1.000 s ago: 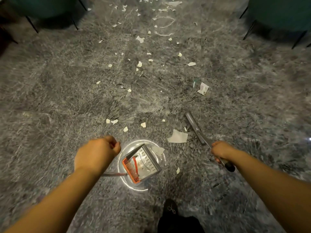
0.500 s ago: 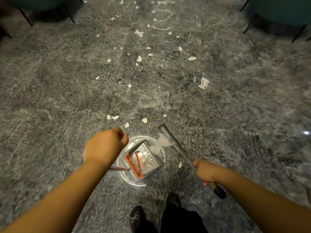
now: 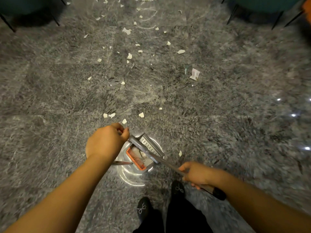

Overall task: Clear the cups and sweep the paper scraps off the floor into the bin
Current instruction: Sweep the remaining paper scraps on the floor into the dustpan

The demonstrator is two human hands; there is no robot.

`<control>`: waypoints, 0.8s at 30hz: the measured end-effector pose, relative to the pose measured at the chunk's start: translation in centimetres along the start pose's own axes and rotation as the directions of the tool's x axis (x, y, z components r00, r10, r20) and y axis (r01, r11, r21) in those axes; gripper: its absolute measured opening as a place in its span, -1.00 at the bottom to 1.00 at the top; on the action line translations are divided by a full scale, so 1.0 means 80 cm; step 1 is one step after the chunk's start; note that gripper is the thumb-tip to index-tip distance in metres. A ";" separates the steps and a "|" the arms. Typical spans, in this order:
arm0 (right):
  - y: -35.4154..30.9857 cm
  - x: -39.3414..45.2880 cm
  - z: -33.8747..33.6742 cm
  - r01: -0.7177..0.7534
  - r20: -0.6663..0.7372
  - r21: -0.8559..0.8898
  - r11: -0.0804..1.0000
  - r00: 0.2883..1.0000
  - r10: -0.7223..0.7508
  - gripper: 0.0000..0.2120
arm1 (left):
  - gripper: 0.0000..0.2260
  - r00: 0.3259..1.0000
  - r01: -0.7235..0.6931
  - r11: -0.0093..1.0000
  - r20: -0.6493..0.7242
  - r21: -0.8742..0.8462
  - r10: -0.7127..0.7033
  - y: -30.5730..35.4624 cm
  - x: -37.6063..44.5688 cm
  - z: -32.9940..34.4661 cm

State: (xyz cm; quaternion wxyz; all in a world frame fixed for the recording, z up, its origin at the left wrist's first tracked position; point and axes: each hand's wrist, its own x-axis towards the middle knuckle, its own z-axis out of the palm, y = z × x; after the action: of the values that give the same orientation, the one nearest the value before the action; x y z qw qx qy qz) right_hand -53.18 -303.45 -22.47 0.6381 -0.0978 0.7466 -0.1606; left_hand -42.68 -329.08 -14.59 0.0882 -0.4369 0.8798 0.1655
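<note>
Paper scraps (image 3: 129,56) lie scattered over the grey speckled floor (image 3: 50,98) ahead of me, thickest toward the top of my view, with a few small pieces just beyond my left hand and one larger crumpled piece (image 3: 194,74) off to the right. A single scrap (image 3: 180,153) sits just right of the dustpan.

My left hand (image 3: 105,142) is curled into a fist above the dustpan (image 3: 143,153); its thin handle (image 3: 122,163) shows below my wrist, but I cannot tell from here whether my fingers actually grip it. The dustpan is grey with an orange comb edge (image 3: 136,159), and pale paper pieces already lie inside it. It stands over a bright round patch of reflected light on the floor.

My right hand (image 3: 196,174) grips the long grey handle of the broom (image 3: 168,163), fingers wrapped round the shaft, with the black end cap (image 3: 218,193) sticking out behind my wrist. The shaft runs diagonally up and left across the dustpan's mouth, and its far end reaches just beside my left thumb.

My black socks (image 3: 143,207) with a small white pattern show at the bottom, close behind the dustpan. Dark chair legs (image 3: 276,21) and teal seats stand at the upper corners.
</note>
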 end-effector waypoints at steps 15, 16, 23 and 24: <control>0.090 -0.041 0.006 -0.024 -0.250 0.411 0.911 0.958 0.139 -0.55 | -0.77 0.904 -0.406 0.910 0.184 0.088 0.386 0.035 -0.040 0.013; 0.098 -0.041 0.001 -0.027 -0.254 0.430 0.903 0.956 0.149 -0.54 | -0.76 0.891 -0.434 0.896 0.191 0.098 0.411 0.044 -0.044 0.019; 0.128 -0.003 -0.009 -0.128 -0.266 0.388 0.913 0.932 0.244 -0.74 | -0.72 0.878 -0.473 0.867 0.170 0.160 0.448 0.067 -0.056 0.038; 0.128 0.005 -0.006 -0.149 -0.254 0.375 0.915 0.933 0.256 -0.74 | -0.72 0.882 -0.465 0.870 0.167 0.161 0.441 0.066 -0.056 0.037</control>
State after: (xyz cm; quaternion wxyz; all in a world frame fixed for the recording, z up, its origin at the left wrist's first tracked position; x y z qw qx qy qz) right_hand -53.13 -294.01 -26.49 0.5385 0.1209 0.7998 -0.2358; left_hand -44.16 -321.68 -14.89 0.1443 -0.1960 0.9623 0.1212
